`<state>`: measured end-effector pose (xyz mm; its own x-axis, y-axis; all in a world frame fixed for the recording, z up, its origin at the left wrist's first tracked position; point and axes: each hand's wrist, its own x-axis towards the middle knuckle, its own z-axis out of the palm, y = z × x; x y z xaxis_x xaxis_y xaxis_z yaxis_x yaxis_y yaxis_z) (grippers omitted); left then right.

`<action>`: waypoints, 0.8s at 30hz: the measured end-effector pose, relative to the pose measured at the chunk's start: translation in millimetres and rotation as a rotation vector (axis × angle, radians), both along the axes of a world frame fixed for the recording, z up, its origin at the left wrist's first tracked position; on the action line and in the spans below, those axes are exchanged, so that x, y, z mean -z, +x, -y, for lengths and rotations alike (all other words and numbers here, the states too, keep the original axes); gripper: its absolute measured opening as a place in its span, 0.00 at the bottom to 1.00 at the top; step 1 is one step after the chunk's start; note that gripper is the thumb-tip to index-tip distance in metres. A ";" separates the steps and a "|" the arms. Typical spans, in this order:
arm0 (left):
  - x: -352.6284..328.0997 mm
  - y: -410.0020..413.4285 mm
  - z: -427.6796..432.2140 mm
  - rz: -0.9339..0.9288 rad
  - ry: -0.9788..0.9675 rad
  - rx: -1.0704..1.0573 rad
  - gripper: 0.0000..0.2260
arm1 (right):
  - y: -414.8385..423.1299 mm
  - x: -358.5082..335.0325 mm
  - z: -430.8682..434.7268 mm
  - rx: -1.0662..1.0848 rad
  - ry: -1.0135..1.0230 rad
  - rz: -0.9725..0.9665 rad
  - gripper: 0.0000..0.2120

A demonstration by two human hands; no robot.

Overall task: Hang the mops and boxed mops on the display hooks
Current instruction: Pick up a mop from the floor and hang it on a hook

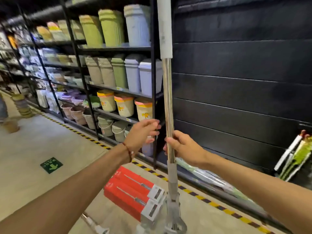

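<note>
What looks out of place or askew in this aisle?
Two red mop boxes lie on the floor near the held mop, and packaged mops lean tilted against the black wall panel instead of hanging.

Glossy chromed metal mop pole

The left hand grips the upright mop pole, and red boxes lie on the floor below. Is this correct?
Not quite: the head view shows the right hand gripping the upright mop pole; the left hand hovers beside it, holding nothing. The red boxes do lie on the floor below.
</note>
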<state>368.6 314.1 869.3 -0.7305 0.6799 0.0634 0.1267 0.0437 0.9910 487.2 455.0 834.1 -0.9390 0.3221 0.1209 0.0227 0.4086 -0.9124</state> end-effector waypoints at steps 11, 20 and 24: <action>-111.9 112.8 -151.1 0.010 0.303 0.244 0.20 | 102.0 -55.5 -113.6 0.026 0.140 0.053 0.10; -107.3 118.3 -265.8 -0.058 0.186 0.351 0.20 | 134.1 -94.6 -214.1 0.140 0.347 0.254 0.14; -102.9 104.8 -314.2 -0.014 0.234 0.363 0.19 | 140.8 -124.3 -265.3 0.409 0.477 0.125 0.14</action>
